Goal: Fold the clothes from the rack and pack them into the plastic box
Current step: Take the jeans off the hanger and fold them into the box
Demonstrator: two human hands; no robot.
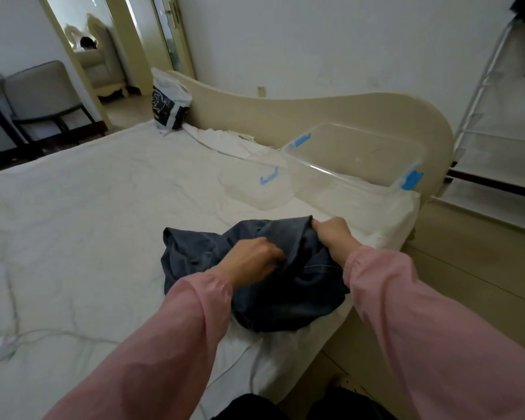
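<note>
The left hand (255, 257) and right hand (331, 234) each had a grip clamped on the crumpled denim garment (285, 301), unfolded on the bed (103, 222), while the plastic box (340, 174) beyond looked empty.

Wide bed with a rumpled white sheet (103, 207) and a curved cream headboard (315, 113). Lying on it:
- Dark blue denim garment (285, 298), crumpled, near the right edge.
- Clear plastic box with blue latches (331, 189), open, against the headboard.
- Clear flat lid (255, 189), just left of the box.
- Bunched white cloth (225, 140).
- White-and-black plastic bag (170, 104), at the far corner.
- Thin white cable (58, 331), at the near left.
</note>
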